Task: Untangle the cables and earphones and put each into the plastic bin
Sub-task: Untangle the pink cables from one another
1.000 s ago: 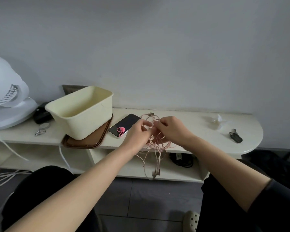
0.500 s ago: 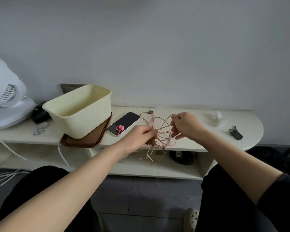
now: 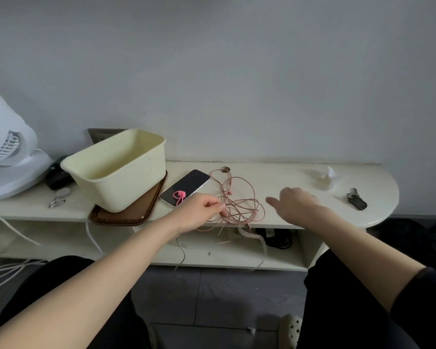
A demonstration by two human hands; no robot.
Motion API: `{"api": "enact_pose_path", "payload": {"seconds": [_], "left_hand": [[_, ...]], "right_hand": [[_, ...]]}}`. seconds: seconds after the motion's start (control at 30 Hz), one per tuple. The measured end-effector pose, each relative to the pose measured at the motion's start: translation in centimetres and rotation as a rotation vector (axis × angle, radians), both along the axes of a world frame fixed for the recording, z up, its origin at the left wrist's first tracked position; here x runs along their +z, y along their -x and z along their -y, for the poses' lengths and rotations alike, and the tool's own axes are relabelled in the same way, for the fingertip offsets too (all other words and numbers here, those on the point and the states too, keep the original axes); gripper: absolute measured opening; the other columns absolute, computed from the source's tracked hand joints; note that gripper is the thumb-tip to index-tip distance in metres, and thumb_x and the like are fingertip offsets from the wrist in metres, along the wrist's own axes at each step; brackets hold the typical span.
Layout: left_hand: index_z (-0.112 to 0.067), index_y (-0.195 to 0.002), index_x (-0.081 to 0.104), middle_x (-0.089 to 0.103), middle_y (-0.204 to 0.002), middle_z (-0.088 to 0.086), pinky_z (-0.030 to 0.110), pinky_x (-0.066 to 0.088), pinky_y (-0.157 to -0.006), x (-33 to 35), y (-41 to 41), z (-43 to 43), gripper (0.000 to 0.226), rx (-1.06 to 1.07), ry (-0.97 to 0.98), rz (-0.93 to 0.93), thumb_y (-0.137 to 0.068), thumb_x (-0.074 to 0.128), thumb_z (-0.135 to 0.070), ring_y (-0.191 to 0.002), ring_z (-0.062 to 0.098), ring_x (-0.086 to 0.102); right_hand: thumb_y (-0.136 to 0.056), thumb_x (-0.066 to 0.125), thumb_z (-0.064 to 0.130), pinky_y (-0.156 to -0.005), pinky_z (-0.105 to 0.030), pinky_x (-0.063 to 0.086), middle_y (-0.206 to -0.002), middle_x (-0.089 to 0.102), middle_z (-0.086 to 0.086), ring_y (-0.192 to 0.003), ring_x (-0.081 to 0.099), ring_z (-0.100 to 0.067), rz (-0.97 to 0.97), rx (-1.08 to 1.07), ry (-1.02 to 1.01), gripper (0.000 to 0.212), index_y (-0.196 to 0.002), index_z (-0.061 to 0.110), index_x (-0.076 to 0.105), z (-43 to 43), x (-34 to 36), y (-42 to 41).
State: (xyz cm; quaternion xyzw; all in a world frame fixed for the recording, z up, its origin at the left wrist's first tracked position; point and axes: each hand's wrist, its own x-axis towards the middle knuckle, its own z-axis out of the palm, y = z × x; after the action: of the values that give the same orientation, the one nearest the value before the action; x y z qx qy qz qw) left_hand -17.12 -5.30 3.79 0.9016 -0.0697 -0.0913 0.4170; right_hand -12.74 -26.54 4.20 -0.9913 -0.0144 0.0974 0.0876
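The left hand point(image 3: 199, 210) has a narrow grip: its curled thumb and fingers pinch a few strands at the near-left edge of the thin rose-pink earphone cable point(image 3: 239, 202). From that grip the cable spreads rightward and away in loose, overlapping loops that lie flat on the pale cream tabletop point(image 3: 287, 175), still knotted through one another in the middle. One strand runs off behind the grip to a small round end piece near the wall, and a few loose ends droop over the tabletop's front edge just below the grip.

The right hand point(image 3: 297, 205) is wide and holds nothing. Its relaxed fingers hover to the right of the tangle, apart from it, with the forefinger pointing toward the left hand's grip.

The cream rectangular plastic bin point(image 3: 121, 182) stands well left of the grip on a brown plastic tray point(image 3: 126, 215). Between bin and grip lies a black-screened smartphone point(image 3: 186, 185) with a bright pink cable tie point(image 3: 179, 196) on it, just beside the grip.
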Motion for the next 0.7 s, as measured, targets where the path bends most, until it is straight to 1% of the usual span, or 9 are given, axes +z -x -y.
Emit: {"api": "enact_pose_path", "payload": {"seconds": [0.07,0.1,0.17,0.23,0.33,0.43,0.5,0.6,0.7], "left_hand": [[-0.019,-0.079,0.069,0.032,-0.048,-0.009,0.019,0.025,-0.046,0.3,-0.4,0.8,0.028,-0.004,0.011,0.024,-0.097,0.049,-0.028,-0.045,0.006,0.028],[-0.018,-0.078,0.068,0.036,-0.046,-0.01,0.017,0.026,-0.045,0.4,-0.6,1.1,0.028,-0.002,0.015,0.037,-0.097,0.049,-0.027,-0.043,0.004,0.03],[-0.016,-0.075,0.064,0.043,-0.044,-0.012,0.015,0.028,-0.046,1.0,-0.8,1.5,0.029,0.005,0.021,0.05,-0.097,0.046,-0.021,-0.041,0.001,0.037],[-0.012,-0.074,0.061,0.046,-0.048,-0.012,0.016,0.03,-0.05,1.2,-1.0,1.6,0.03,0.026,0.024,0.058,-0.097,0.042,-0.017,-0.046,0.0,0.04],[-0.019,-0.073,0.058,0.043,-0.056,-0.008,0.025,0.029,-0.054,0.7,-1.0,1.2,0.028,0.068,0.065,0.047,-0.097,0.045,-0.023,-0.054,0.01,0.037],[-0.018,-0.076,0.057,0.042,-0.061,-0.003,0.028,0.033,-0.059,-0.7,-0.9,0.4,0.024,0.043,0.054,-0.007,-0.097,0.047,-0.023,-0.055,0.012,0.039],[-0.015,-0.075,0.058,0.041,-0.062,0.0,0.029,0.036,-0.061,-1.4,-0.7,-0.1,0.029,0.026,0.062,-0.066,-0.099,0.043,-0.02,-0.055,0.013,0.04],[-0.013,-0.073,0.057,0.041,-0.065,0.0,0.025,0.043,-0.06,-2.1,-0.6,-0.7,0.034,0.054,0.081,-0.174,-0.101,0.038,-0.021,-0.056,0.013,0.042],[-0.012,-0.076,0.056,0.041,-0.062,-0.003,0.028,0.048,-0.064,-2.3,-0.5,-0.7,0.031,0.032,0.07,-0.193,-0.1,0.038,-0.017,-0.054,0.011,0.041]], "right_hand": [[-0.1,0.038,0.033,-0.082,-0.029,0.037,-0.122,0.057,-0.012,-0.11,0.053,-0.028,0.078,0.135,-0.174,0.036,-0.118,0.006,0.053,-2.2,0.9,0.7],[-0.1,0.038,0.028,-0.08,-0.027,0.035,-0.119,0.058,-0.01,-0.105,0.053,-0.026,0.079,0.227,-0.297,0.033,-0.117,0.006,0.055,-3.3,1.3,1.0],[-0.1,0.036,0.023,-0.068,-0.022,0.036,-0.097,0.065,-0.005,-0.086,0.056,-0.02,-0.009,0.38,-0.484,0.029,-0.103,0.007,0.06,-5.2,1.8,1.6],[-0.101,0.035,0.027,-0.06,-0.017,0.038,-0.075,0.06,0.002,-0.072,0.056,-0.016,-0.082,0.41,-0.547,0.031,-0.09,0.011,0.059,-5.9,2.0,1.7],[-0.099,0.041,0.024,-0.056,-0.018,0.033,-0.074,0.056,0.002,-0.069,0.047,-0.015,0.004,0.419,-0.47,0.029,-0.089,0.011,0.065,-5.1,1.9,0.9],[-0.097,0.04,0.012,-0.062,-0.026,0.036,-0.096,0.068,-0.006,-0.079,0.056,-0.024,0.151,0.322,-0.445,0.03,-0.094,0.011,0.07,-3.5,1.5,-0.4],[-0.095,0.038,0.004,-0.058,-0.024,0.034,-0.108,0.067,-0.01,-0.086,0.058,-0.029,0.211,0.226,-0.381,0.032,-0.098,0.009,0.069,-1.9,1.0,-1.6],[-0.092,0.036,-0.005,-0.067,-0.02,0.031,-0.114,0.064,-0.012,-0.099,0.058,-0.03,0.216,0.068,-0.319,0.035,-0.101,0.006,0.068,0.6,-0.2,-3.4],[-0.091,0.034,-0.006,-0.072,-0.027,0.04,-0.11,0.065,-0.015,-0.09,0.057,-0.028,0.133,-0.016,-0.262,0.036,-0.102,0.008,0.066,2.3,-1.8,-4.1]]}}
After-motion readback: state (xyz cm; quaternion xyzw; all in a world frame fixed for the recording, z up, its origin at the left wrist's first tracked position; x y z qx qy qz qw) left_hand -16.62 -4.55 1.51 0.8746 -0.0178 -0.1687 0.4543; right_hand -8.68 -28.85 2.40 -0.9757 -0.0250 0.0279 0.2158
